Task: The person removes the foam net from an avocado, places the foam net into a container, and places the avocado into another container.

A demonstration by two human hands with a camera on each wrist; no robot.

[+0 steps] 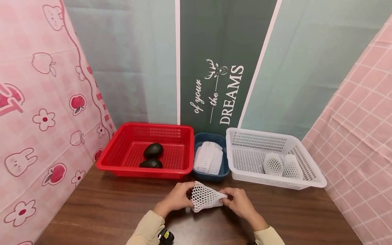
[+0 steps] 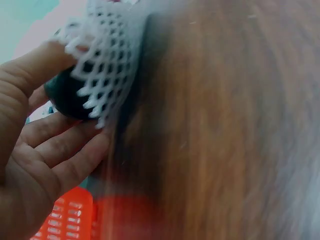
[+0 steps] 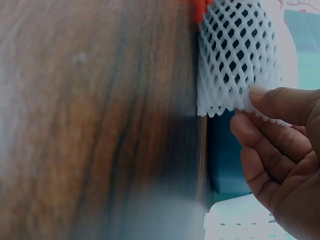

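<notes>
Close over the table, a white foam net sleeve (image 1: pixel 206 197) stretches between both hands. A dark avocado (image 2: pixel 65 97) sits partly inside the sleeve's open end, as the left wrist view shows. My left hand (image 1: pixel 177 198) grips the avocado there, thumb on one side at the net's edge and fingers on the other. My right hand (image 1: pixel 240 203) pinches the narrower far end of the sleeve between thumb and fingers. In the right wrist view the dark fruit shows through the mesh (image 3: pixel 237 47).
Behind the left hand stands a red basket (image 1: pixel 105 164) with two avocados (image 1: pixel 153 150). A blue bin (image 1: pixel 226 168) at the middle holds more foam sleeves (image 1: pixel 209 158). In the white basket (image 1: pixel 245 174) on the right lie two net-covered fruits (image 1: pixel 273 164). Printed curtains surround the wooden table (image 1: pixel 92 207).
</notes>
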